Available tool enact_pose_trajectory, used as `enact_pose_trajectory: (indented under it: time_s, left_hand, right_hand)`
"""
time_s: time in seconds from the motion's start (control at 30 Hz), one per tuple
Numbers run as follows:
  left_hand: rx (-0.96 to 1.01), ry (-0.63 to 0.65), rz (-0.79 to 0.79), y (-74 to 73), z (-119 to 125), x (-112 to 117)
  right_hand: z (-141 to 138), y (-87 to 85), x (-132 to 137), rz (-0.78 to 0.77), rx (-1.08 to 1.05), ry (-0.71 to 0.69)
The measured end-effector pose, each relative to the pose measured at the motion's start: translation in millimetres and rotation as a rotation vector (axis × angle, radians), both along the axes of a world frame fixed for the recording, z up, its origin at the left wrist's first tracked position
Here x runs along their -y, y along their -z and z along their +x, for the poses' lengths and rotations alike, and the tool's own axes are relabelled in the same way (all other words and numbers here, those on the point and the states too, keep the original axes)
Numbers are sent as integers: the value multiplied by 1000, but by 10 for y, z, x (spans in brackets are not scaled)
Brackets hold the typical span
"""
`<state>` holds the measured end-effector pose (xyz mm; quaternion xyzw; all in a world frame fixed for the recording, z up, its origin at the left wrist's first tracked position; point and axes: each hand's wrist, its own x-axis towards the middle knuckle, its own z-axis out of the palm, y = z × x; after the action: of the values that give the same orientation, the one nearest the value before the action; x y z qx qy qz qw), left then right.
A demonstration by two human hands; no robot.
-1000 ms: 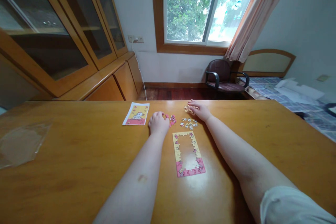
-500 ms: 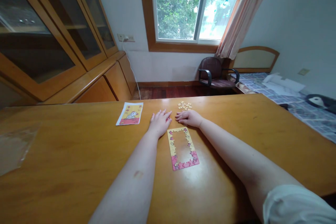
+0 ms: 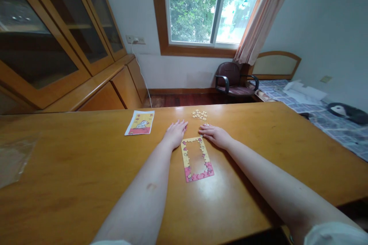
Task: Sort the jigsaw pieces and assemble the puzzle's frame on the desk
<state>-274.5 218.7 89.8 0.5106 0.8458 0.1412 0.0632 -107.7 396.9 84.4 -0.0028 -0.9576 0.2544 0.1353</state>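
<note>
A jigsaw frame point(image 3: 197, 159), yellow above and pink below with an empty middle, lies on the wooden table point(image 3: 86, 168). My left hand point(image 3: 176, 133) rests flat with fingers stretched out, just left of the frame's top corner, covering the pink loose pieces. My right hand point(image 3: 215, 134) lies palm down with fingers extended at the frame's top right corner, over the white loose pieces. A small heap of yellow pieces point(image 3: 199, 114) sits beyond both hands. A picture card point(image 3: 139, 123) lies to the left.
A clear plastic bag point(image 3: 14, 157) lies at the table's left edge. Wooden glass-door cabinets point(image 3: 57, 38) stand on the left. Past the table are a dark chair point(image 3: 232, 80) under the window and a bed point(image 3: 316, 103) on the right.
My right hand drew back from the yellow pieces to the frame's top right corner. My left hand opened from a curled shape and lies flat. The loose pink and white pieces are now covered.
</note>
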Motion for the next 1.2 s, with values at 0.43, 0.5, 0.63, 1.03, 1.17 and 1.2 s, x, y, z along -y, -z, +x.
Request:
enact_pose_trajectory:
  time_s: [0.43, 0.5, 0.63, 1.03, 1.17, 1.2]
  left_hand:
    - [193, 88, 74, -34, 66, -39]
    - [269, 19, 221, -9, 20, -39]
    - [357, -236, 447, 70, -144, -1]
    - [140, -141, 137, 12, -181, 61]
    - [114, -147, 118, 6, -167, 66]
    - [106, -145, 123, 7, -161, 66]
  right_hand:
    - [33, 2, -31, -233, -44, 326]
    - [-51, -64, 49, -366, -105, 403]
    - [-212, -136, 222, -444, -86, 448]
    - [-303, -71, 320, 85, -2, 113]
    - [-328, -53, 288, 59, -49, 170]
    - [-333, -52, 284, 55, -54, 199]
